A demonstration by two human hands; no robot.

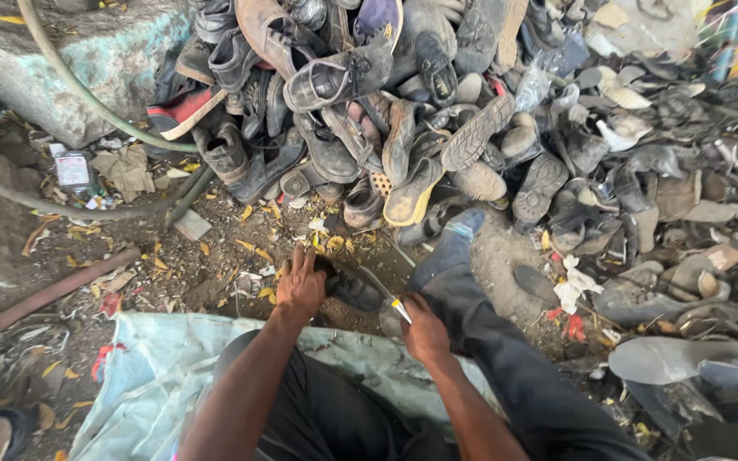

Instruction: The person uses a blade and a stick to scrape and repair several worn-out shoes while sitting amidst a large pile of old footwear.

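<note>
left hand: fingers spread, pressing flat on one black shoe, centre of frame. right hand: fist closed round one knife, blade tip touching the shoe. surface: bare dirt ground strewn with yellow leaves. one pale sack lower left. one green hose upper left. heap of worn shoes above, too many to count. loose soles at right.

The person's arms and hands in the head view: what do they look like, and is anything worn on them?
Both forearms are bare, with no sleeves in view. The left hand and the right hand wear no gloves, and no ring, watch or band can be made out. Lower down, the person wears dark trousers.
</note>
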